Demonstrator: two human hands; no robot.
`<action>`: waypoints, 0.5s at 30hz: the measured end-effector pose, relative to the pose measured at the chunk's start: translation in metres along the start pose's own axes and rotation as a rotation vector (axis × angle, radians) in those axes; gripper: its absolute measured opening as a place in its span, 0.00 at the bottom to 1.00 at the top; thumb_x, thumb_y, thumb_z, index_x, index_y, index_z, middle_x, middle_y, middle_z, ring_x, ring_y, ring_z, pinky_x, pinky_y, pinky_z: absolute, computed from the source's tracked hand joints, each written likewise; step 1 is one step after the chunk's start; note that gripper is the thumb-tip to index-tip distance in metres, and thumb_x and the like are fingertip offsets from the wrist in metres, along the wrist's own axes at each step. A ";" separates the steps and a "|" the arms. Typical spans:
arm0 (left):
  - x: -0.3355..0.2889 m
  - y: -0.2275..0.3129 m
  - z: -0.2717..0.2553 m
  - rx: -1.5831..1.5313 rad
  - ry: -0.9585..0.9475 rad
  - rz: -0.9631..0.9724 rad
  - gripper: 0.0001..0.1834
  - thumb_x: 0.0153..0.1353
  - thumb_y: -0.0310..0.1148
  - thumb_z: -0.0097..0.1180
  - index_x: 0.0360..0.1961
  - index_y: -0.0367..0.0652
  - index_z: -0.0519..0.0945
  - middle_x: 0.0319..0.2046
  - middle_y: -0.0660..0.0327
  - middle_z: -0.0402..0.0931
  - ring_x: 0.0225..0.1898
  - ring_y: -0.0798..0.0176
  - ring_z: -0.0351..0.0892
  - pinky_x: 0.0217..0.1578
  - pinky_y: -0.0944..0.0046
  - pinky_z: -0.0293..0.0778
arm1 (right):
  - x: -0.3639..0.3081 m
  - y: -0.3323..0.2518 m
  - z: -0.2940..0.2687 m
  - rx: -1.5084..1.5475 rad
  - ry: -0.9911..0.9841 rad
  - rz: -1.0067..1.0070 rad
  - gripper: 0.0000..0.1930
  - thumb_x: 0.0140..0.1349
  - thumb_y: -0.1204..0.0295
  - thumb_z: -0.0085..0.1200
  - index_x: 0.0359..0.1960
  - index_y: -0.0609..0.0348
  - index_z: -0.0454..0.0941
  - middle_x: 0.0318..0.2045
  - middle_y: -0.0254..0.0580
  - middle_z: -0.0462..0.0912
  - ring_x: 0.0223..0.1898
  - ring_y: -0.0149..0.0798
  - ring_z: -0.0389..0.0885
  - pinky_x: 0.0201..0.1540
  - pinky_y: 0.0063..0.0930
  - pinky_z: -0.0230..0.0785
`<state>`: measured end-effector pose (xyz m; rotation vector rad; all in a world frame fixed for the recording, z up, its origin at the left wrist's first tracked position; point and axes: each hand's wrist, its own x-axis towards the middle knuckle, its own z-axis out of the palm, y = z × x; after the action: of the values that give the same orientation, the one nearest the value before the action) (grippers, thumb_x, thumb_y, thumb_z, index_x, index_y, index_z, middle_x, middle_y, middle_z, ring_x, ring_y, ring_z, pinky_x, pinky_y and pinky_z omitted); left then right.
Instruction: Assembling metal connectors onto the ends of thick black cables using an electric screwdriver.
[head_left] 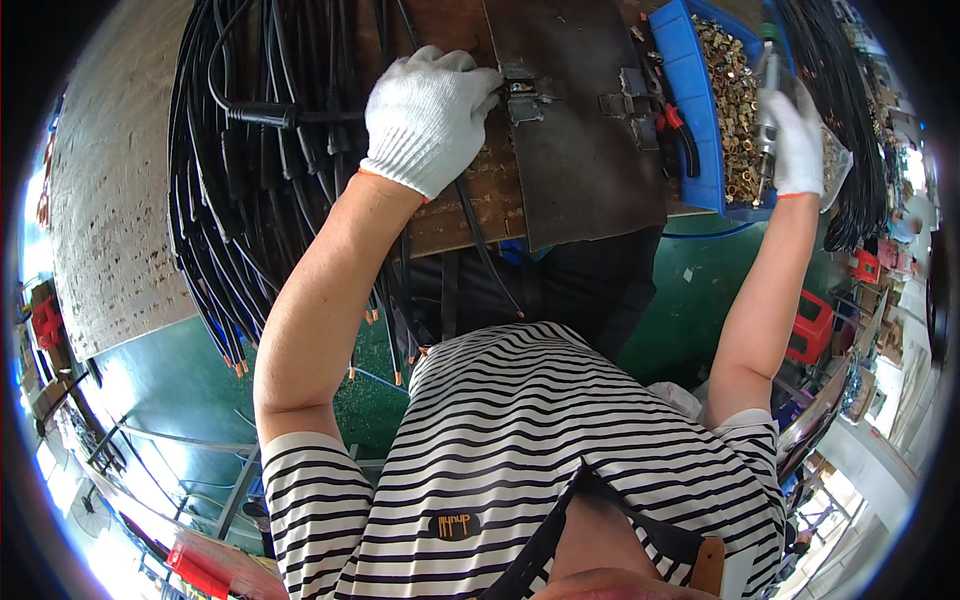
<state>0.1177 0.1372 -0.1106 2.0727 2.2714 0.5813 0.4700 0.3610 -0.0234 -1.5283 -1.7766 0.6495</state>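
Black cable (470,215) pinched in left grip (430,115) at metal clamp (520,90); right grip (795,140) clenched around metal tool (768,95) above blue bin (690,110) of brass fittings (738,110).

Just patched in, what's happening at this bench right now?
A person in white work gloves is at a wooden bench. The left hand presses a black cable against a small metal fixture on a dark plate. The right hand holds a metal hand tool over a blue bin of brass fittings. A bundle of black cables hangs off the bench.
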 end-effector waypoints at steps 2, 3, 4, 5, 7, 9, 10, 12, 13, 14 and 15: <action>0.001 0.000 -0.001 0.015 -0.023 0.004 0.14 0.69 0.40 0.62 0.53 0.55 0.91 0.49 0.63 0.87 0.56 0.53 0.83 0.61 0.51 0.77 | 0.004 -0.004 -0.002 0.600 0.012 0.178 0.27 0.65 0.59 0.63 0.56 0.71 0.80 0.36 0.48 0.85 0.33 0.37 0.83 0.33 0.31 0.74; 0.000 0.000 -0.001 0.018 -0.029 0.005 0.14 0.69 0.40 0.62 0.53 0.55 0.91 0.49 0.63 0.87 0.56 0.53 0.83 0.61 0.51 0.77 | 0.005 -0.013 -0.004 0.840 -0.111 0.168 0.27 0.65 0.60 0.63 0.57 0.71 0.79 0.36 0.46 0.85 0.34 0.35 0.83 0.33 0.33 0.76; 0.000 0.001 -0.002 0.018 -0.024 0.001 0.14 0.69 0.40 0.62 0.53 0.55 0.91 0.49 0.63 0.87 0.56 0.52 0.83 0.61 0.51 0.77 | 0.007 -0.022 -0.007 1.077 -0.232 0.154 0.27 0.65 0.61 0.63 0.57 0.72 0.78 0.36 0.44 0.85 0.34 0.34 0.83 0.33 0.35 0.77; 0.001 0.001 -0.002 0.018 -0.019 -0.002 0.14 0.69 0.40 0.62 0.53 0.55 0.91 0.49 0.63 0.87 0.57 0.52 0.83 0.61 0.51 0.77 | 0.013 -0.029 -0.004 1.192 -0.445 -0.018 0.24 0.67 0.63 0.63 0.58 0.71 0.79 0.38 0.42 0.87 0.37 0.33 0.85 0.36 0.33 0.79; 0.001 0.001 -0.002 0.016 -0.018 -0.003 0.14 0.69 0.40 0.62 0.53 0.55 0.91 0.49 0.63 0.87 0.56 0.52 0.83 0.61 0.51 0.77 | 0.012 -0.064 0.012 1.427 -0.789 -0.178 0.23 0.68 0.67 0.59 0.61 0.67 0.75 0.43 0.43 0.81 0.43 0.35 0.81 0.42 0.36 0.75; 0.002 0.001 -0.001 0.009 -0.015 0.004 0.14 0.69 0.40 0.62 0.52 0.55 0.91 0.48 0.63 0.88 0.56 0.52 0.83 0.60 0.51 0.77 | 0.011 -0.083 0.027 1.538 -0.745 -0.189 0.21 0.69 0.59 0.59 0.58 0.58 0.76 0.42 0.40 0.77 0.40 0.37 0.77 0.42 0.38 0.70; 0.001 -0.001 0.001 0.010 -0.003 0.008 0.14 0.69 0.40 0.62 0.52 0.55 0.91 0.48 0.63 0.88 0.55 0.51 0.83 0.60 0.51 0.78 | -0.035 -0.130 0.067 1.503 -0.342 -0.260 0.14 0.76 0.61 0.58 0.51 0.58 0.82 0.33 0.34 0.84 0.30 0.29 0.78 0.38 0.23 0.72; 0.002 0.000 0.001 0.001 0.013 0.032 0.14 0.69 0.40 0.62 0.52 0.55 0.91 0.47 0.63 0.88 0.55 0.51 0.83 0.60 0.51 0.78 | -0.032 -0.132 0.089 1.577 -0.511 -0.376 0.14 0.76 0.61 0.59 0.54 0.57 0.80 0.38 0.40 0.86 0.31 0.33 0.82 0.38 0.28 0.78; 0.003 0.000 0.001 0.005 0.009 0.029 0.14 0.69 0.40 0.62 0.52 0.55 0.91 0.47 0.63 0.88 0.55 0.51 0.83 0.59 0.51 0.78 | -0.046 -0.141 0.099 1.518 -0.497 -0.337 0.14 0.75 0.62 0.58 0.54 0.57 0.80 0.39 0.42 0.86 0.31 0.34 0.84 0.37 0.31 0.80; 0.003 0.000 0.001 0.008 0.006 0.027 0.14 0.69 0.40 0.62 0.52 0.55 0.91 0.47 0.63 0.88 0.54 0.51 0.84 0.59 0.51 0.78 | -0.060 -0.148 0.108 1.457 -0.484 -0.299 0.14 0.75 0.63 0.58 0.55 0.57 0.79 0.40 0.44 0.87 0.32 0.36 0.86 0.37 0.34 0.83; -0.001 -0.002 -0.001 0.022 0.006 0.015 0.14 0.69 0.40 0.62 0.52 0.55 0.91 0.47 0.63 0.88 0.54 0.51 0.84 0.59 0.51 0.78 | -0.052 -0.138 0.129 1.386 -0.529 -0.389 0.13 0.75 0.65 0.58 0.54 0.57 0.79 0.41 0.45 0.87 0.33 0.37 0.87 0.36 0.36 0.83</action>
<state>0.1152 0.1363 -0.1106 2.1030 2.2776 0.5670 0.2859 0.2936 -0.0106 -0.0624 -1.2650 1.6681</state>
